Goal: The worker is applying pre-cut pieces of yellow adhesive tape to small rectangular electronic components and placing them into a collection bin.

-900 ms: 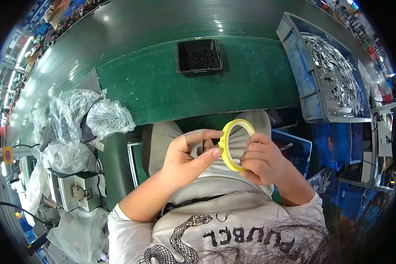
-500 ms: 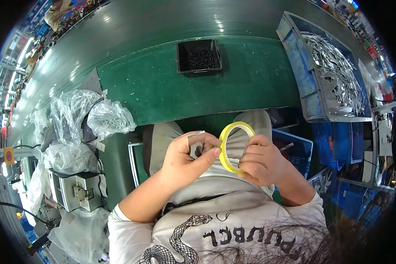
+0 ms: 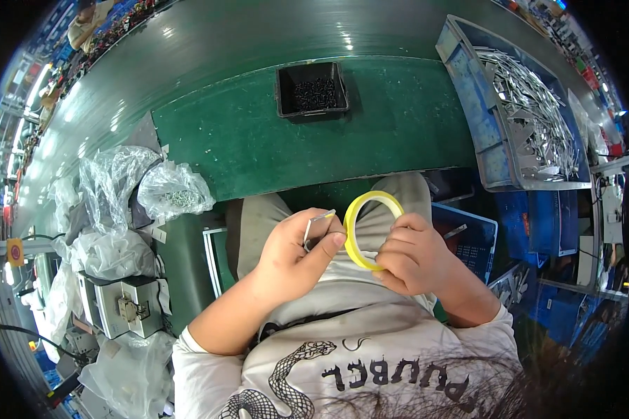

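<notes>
Both hands meet over the lap, a roll of yellow tape between them.

The right hand [image 3: 416, 255] is curled around the lower rim of the yellow tape roll [image 3: 370, 227], holding it on edge, ring upright. At its nine o'clock the left hand [image 3: 293, 255] pinches a thin bent metal piece [image 3: 318, 223] between thumb and fingers, the thumb tip touching the roll's rim. This looks like picking up the tape's free end to wrap the metal piece, though the end itself is too small to see; the next move seems to call for a steady roll and a fingertip catch. Outward, at twelve o'clock a black tray of small dark parts [image 3: 312, 91] sits on the green bench [image 3: 258, 140]; at two o'clock a blue bin of metal strips [image 3: 524, 105]; at ten o'clock crumpled clear plastic bags [image 3: 154, 192]. Nothing lies between the hands and the bench.
</notes>
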`<action>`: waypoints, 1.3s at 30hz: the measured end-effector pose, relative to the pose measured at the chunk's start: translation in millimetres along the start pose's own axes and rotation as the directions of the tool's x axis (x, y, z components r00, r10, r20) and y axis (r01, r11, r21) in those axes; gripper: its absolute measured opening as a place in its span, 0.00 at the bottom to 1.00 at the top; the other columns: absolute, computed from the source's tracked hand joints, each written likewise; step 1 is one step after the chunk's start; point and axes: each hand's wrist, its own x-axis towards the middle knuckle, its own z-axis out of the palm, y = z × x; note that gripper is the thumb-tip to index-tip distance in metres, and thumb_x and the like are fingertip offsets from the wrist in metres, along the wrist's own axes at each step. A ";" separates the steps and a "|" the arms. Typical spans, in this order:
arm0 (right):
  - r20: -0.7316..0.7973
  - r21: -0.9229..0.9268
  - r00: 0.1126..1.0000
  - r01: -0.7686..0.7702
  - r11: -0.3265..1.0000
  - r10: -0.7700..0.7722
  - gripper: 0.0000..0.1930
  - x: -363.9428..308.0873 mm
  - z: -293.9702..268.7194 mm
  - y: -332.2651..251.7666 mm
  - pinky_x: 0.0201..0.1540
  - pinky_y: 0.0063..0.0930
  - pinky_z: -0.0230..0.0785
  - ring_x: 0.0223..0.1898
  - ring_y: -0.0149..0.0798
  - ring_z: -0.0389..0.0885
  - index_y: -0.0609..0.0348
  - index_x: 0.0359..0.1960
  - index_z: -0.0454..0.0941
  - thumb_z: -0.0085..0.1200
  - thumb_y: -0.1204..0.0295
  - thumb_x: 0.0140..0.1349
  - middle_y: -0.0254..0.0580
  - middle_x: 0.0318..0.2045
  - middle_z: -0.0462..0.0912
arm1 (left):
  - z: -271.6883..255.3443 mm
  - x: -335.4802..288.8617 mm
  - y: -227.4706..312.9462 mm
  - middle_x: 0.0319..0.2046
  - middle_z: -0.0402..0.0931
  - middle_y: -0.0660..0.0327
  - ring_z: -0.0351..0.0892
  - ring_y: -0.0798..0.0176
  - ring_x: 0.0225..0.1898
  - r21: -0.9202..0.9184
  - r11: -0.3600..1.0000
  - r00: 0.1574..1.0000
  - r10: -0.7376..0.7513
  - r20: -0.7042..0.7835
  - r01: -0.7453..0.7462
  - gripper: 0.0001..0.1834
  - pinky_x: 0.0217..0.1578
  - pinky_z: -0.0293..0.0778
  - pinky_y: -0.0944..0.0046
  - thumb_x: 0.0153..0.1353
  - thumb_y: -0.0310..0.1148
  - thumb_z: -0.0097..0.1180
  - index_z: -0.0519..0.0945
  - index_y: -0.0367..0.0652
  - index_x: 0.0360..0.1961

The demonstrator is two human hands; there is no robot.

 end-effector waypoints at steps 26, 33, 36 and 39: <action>0.086 0.105 0.868 -0.497 0.861 0.490 0.04 29.7 6.4 -5.5 0.23 0.29 0.70 0.22 0.36 0.81 0.54 0.28 0.81 0.65 0.72 0.53 0.37 0.43 0.81 | 9.7 -6.1 -5.1 0.27 0.71 0.71 0.64 0.78 0.30 -0.190 0.859 0.880 -0.464 0.101 0.475 0.02 0.31 0.63 0.73 0.69 0.24 0.53 0.74 0.39 0.36; -0.012 -0.014 0.930 -0.366 0.930 0.366 0.05 24.6 6.9 1.2 0.25 0.31 0.70 0.26 0.40 0.80 0.55 0.29 0.80 0.65 0.73 0.52 0.35 0.34 0.80 | 15.0 -7.2 -6.1 0.29 0.74 0.69 0.66 0.79 0.26 -0.201 0.846 0.867 -0.497 0.039 0.494 0.07 0.27 0.65 0.75 0.71 0.27 0.52 0.75 0.39 0.47; -0.014 0.011 0.932 -0.363 0.932 0.363 0.05 23.1 2.7 4.5 0.26 0.31 0.71 0.26 0.40 0.80 0.56 0.29 0.80 0.64 0.74 0.52 0.36 0.33 0.80 | 16.8 -5.9 -4.7 0.30 0.74 0.67 0.67 0.78 0.24 -0.258 0.852 0.883 -0.470 0.010 0.456 0.13 0.24 0.67 0.74 0.74 0.32 0.49 0.71 0.40 0.55; -0.001 0.025 0.935 -0.355 0.935 0.355 0.05 21.3 1.2 6.9 0.26 0.31 0.71 0.26 0.41 0.80 0.56 0.29 0.80 0.64 0.74 0.52 0.36 0.31 0.80 | 15.5 -6.8 -7.8 0.30 0.74 0.65 0.68 0.76 0.23 -0.316 0.823 0.877 -0.476 0.068 0.472 0.13 0.25 0.68 0.74 0.75 0.35 0.46 0.68 0.43 0.56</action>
